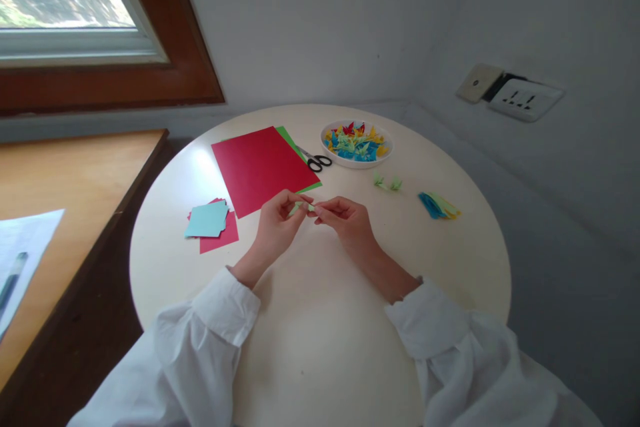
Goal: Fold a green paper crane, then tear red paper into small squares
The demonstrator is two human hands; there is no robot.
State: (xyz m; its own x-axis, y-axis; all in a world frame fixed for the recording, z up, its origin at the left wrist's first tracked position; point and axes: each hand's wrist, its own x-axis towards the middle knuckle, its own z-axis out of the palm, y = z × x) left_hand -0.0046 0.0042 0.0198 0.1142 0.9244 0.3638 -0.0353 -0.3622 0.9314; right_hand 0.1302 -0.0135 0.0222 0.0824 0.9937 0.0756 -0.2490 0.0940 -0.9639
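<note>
Over the middle of the round white table, my left hand (281, 220) and my right hand (347, 219) meet at the fingertips. Between them is a small piece of light green folded paper (296, 209), pinched by both hands and partly covered by the fingers. Its exact shape is hard to make out. Just beyond my left hand lies a large red paper sheet (265, 167) on top of a green sheet (310, 188). Two small light green paper pieces (387, 183), folded and pointed, rest on the table past my right hand.
A white dish (357, 164) of colourful folded paper pieces stands at the back, beside black-handled scissors (319, 162). Small square papers (207, 220) are stacked at left. Blue, green and yellow paper strips (439, 205) lie at right. A wooden desk (85, 167) adjoins on the left.
</note>
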